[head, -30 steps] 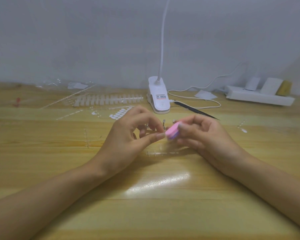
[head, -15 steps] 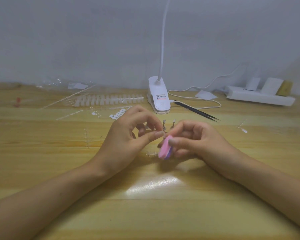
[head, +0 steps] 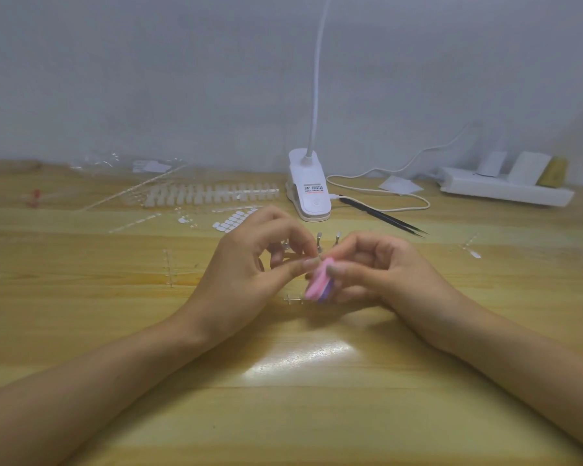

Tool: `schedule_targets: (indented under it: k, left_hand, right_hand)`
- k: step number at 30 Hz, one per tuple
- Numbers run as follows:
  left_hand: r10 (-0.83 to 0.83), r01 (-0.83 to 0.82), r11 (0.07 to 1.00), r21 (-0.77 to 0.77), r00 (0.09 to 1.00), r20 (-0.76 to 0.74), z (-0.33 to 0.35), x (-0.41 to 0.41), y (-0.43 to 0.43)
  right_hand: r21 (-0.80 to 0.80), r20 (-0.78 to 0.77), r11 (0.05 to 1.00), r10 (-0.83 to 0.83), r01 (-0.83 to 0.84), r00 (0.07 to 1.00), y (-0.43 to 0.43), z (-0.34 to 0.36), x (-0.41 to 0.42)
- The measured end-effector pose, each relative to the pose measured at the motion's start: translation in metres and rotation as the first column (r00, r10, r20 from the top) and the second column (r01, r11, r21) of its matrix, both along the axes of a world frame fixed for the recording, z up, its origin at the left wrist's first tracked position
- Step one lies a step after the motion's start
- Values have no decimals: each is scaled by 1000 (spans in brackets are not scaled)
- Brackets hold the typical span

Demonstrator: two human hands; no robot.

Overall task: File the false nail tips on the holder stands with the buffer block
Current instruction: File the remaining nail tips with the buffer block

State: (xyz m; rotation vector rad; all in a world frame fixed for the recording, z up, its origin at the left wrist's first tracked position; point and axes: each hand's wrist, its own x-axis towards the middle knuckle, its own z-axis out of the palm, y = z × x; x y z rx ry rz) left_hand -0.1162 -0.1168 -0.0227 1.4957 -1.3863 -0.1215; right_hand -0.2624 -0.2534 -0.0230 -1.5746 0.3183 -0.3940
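Observation:
My right hand pinches a small pink and purple buffer block between thumb and fingers, tilted on end at the table's middle. My left hand is curled just left of it, thumb and forefinger pinching a small holder stand whose nail tip is hidden behind the fingertips. The block's upper end touches that spot by my left thumb. Two more metal holder stands rise just behind the hands.
A white clip lamp stands behind the hands, its cable running right. Black tweezers lie right of it. Rows of clear nail tips and white adhesive tabs lie back left. A white power strip sits at back right.
The buffer block swung from up near the stands down toward the table, then came partway back up against my left fingertips. My left hand has barely moved.

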Motion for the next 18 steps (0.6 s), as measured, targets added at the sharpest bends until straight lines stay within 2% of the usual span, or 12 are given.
schedule_targets:
  k: [2,6,9,12,16,18]
  left_hand:
    - [4,-4,1000,8,1000,-5,0,1,0]
    - [7,-7,1000,19,1000,-11,-1,1,0]
    - [-4,4,1000,13,1000,-10,0,0,0]
    - [1,-1,1000,15,1000,-7,0,0,0]
    - [-10,11,1000,17,1000,-19,1,-1,0]
    - [-35,36,999,11,999,-24,0,-2,1]
  right_hand:
    - [79,57,992,-102,97,993,-3,0,-1]
    - [-9,-28,999,35,-35,999,0,1,-1]
    - [83,50,993,-91,87,995,-4,0,-1]
    - [10,-14,999,32,-32,999,-1,0,-1]
    - [116,73,988,-112,103,991,-5,0,0]
    - [133,46,989,-76,69,996,-6,3,0]
